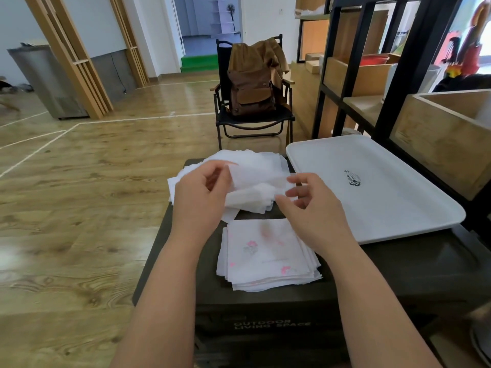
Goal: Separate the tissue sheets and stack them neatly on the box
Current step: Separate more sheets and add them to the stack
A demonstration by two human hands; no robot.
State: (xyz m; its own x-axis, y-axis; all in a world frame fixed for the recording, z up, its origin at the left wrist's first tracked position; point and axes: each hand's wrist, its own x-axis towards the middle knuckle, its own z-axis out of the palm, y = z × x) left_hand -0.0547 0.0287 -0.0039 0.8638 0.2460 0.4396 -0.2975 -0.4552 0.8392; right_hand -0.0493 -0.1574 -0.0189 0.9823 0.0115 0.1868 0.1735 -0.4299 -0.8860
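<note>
A thin white tissue sheet (256, 175) is held up between the two hands above the dark box (265, 304). The left hand (198, 197) grips its left edge, fingers (212, 172) curled round the sheet so that part of them shows faintly through the paper. The right hand (316, 205) is at the sheet's right end, its fingers (296, 192) loosely bent and slightly spread; motion blur makes it hard to tell whether they pinch the corner or only touch it.

Directly under the lifted sheet lies a loose, uneven pile of white tissues (247, 160) on the far part of the box top, its edges fanned out in several directions. Nearer the person, between the forearms, sits a squarer stack of sheets (265, 256) with faint pink printing on the top one; its edges are roughly aligned, with lower sheets peeping out at the left and near sides.

The box carries pale lettering on its near face. To the right of the piles, resting partly on the box, is a white tray (372, 208) with a small dark emblem in its middle. Beyond the box stands a black folding chair (287, 118) holding a brown backpack (251, 91).
</note>
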